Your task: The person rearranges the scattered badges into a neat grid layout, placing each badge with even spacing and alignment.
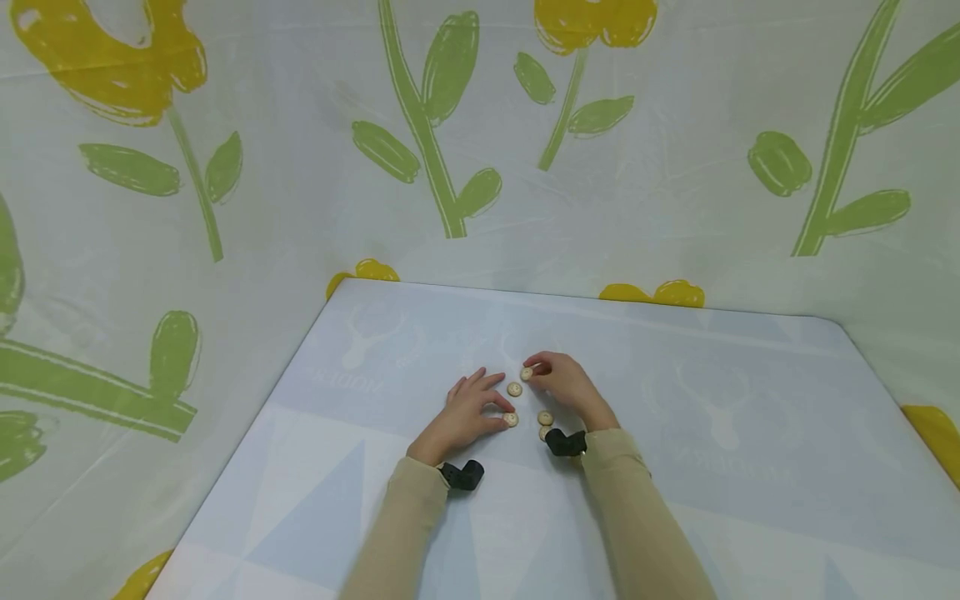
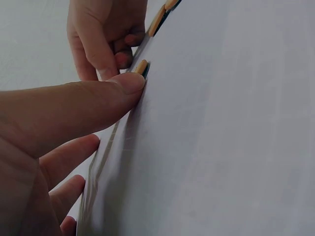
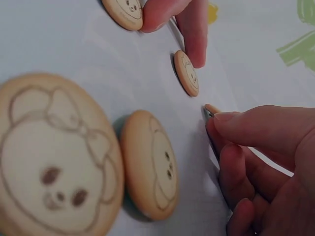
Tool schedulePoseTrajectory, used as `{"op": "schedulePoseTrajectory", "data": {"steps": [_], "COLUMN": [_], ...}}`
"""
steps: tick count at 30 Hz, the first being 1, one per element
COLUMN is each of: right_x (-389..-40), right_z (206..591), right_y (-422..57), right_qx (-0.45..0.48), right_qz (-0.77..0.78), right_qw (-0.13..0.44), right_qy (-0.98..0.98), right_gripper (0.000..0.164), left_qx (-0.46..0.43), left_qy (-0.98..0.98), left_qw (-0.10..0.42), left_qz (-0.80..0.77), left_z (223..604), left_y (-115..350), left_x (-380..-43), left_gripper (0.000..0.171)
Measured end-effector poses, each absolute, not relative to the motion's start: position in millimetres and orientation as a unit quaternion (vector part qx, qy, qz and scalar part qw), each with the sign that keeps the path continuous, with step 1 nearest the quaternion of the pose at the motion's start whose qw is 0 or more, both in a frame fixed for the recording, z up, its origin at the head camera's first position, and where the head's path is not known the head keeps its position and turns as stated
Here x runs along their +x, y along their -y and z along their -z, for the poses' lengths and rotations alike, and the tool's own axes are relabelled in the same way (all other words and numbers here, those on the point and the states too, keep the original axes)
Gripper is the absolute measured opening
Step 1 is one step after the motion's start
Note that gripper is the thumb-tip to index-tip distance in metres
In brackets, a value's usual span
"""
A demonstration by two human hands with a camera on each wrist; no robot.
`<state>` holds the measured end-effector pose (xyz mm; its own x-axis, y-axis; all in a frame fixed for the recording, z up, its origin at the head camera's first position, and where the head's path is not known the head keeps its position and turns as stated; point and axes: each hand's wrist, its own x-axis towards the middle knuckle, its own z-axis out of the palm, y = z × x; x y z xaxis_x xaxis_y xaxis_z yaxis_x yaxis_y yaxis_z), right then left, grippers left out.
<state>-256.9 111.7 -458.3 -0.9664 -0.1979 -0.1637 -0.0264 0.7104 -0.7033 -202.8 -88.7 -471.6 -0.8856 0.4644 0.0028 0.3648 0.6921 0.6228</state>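
Small round tan discs with a drawn bear face lie on the table. My left hand (image 1: 463,414) pinches one disc (image 1: 511,419) at its edge between thumb and index finger, low at the tabletop; its other fingers spread out. Farther back, my right hand (image 1: 566,385) grips a second disc (image 1: 527,373) between thumb and fingertips, tilted; in the right wrist view only a sliver of this disc (image 3: 211,108) shows. Between the two hands lies a loose disc (image 1: 514,389), close to the left fingers in the right wrist view.
Two more discs, one (image 1: 545,417) and a nearer one (image 1: 544,432), lie side by side by the right wrist, the nearer partly covered by the black wrist camera (image 1: 565,442). The pale patterned table (image 1: 300,483) meets a flower-printed curtain (image 1: 285,192) at the back and sides.
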Motion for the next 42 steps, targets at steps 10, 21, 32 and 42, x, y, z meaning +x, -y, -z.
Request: {"op": "schedulePoseTrajectory", "data": {"steps": [10, 21, 32, 42], "right_x": [-263.0, -269.0, -272.5, -270.3], "right_z": [456.9, 457.8, 456.6, 457.5], "right_y": [-104.4, -98.8, -96.8, -94.1], "right_qx": [-0.079, -0.064, -0.047, -0.035], "right_qz": [0.361, 0.326, 0.325, 0.315], "right_qw": [0.100, 0.112, 0.118, 0.104], "right_qy": [-0.924, -0.937, -0.937, -0.943], "right_gripper": [0.022, 0.019, 0.021, 0.021], "left_qx": [0.230, 0.233, 0.225, 0.232], "left_qy": [-0.915, -0.915, -0.919, -0.914], "left_qw": [0.073, 0.072, 0.074, 0.067], "left_qz": [-0.323, -0.321, -0.315, -0.325], "left_z": [471.6, 473.5, 472.8, 474.6], "left_y": [87.9, 87.9, 87.5, 89.1], "left_x": [-203.2, -201.5, -203.7, -203.6], "left_gripper": [0.014, 0.014, 0.013, 0.014]}}
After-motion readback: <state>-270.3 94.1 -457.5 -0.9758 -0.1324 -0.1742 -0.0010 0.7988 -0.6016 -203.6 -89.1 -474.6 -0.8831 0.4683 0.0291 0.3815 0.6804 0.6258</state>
